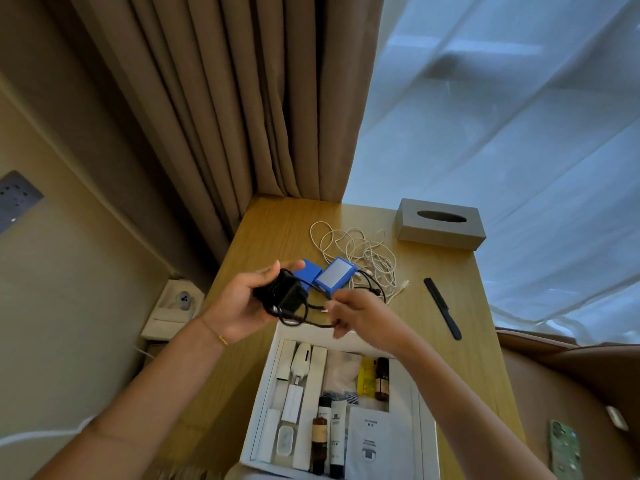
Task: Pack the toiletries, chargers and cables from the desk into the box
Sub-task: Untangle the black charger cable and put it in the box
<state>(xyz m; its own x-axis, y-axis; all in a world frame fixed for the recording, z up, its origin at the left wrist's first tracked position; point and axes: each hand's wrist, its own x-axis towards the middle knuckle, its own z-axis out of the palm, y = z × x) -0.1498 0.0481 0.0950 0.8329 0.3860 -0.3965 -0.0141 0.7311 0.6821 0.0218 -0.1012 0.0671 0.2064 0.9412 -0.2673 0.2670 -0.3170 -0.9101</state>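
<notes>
Left hand (239,306) grip clamped round black charger brick (284,294), held above the white box (266,375). Right hand (360,315) pinches its black cable (311,323), probably mid-coil. Brick rigid, light; cable limp, tangles, so hold by the body. White cables (360,251) loose on the worktop (277,220).

Print on the white sachet (377,441) is too blurred to read.
</notes>
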